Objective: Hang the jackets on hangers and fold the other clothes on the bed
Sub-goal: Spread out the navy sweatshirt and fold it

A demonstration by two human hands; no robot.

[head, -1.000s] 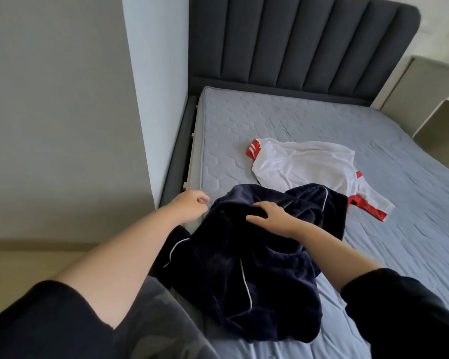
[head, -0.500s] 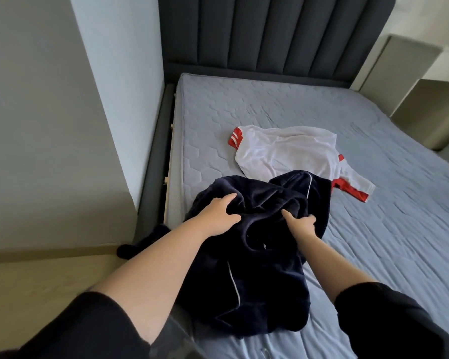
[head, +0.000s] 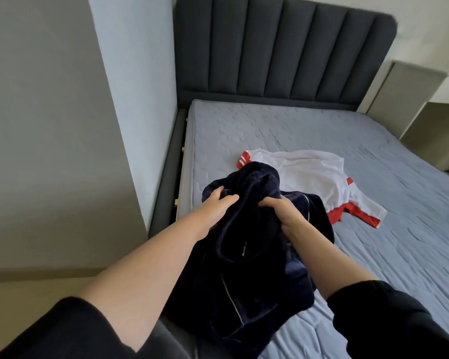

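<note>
A dark navy velvety jacket [head: 254, 268] with thin white piping is bunched up at the near left part of the grey-blue bed [head: 389, 208]. My left hand [head: 218, 206] grips its upper left fold. My right hand [head: 283, 211] grips a fold at its upper middle. The top of the jacket is lifted off the mattress. Behind it a white shirt [head: 311, 174] with red cuffs lies spread flat, its left edge partly hidden by the jacket.
A dark padded headboard [head: 283, 47] stands at the far end. A wall [head: 49, 125] runs close along the bed's left side. Pale cabinets [head: 410, 97] stand at the back right. The right half of the mattress is bare.
Both hands have closed on the jacket and raised its top, which now covers the shirt's left edge. The camera view has shifted slightly.
</note>
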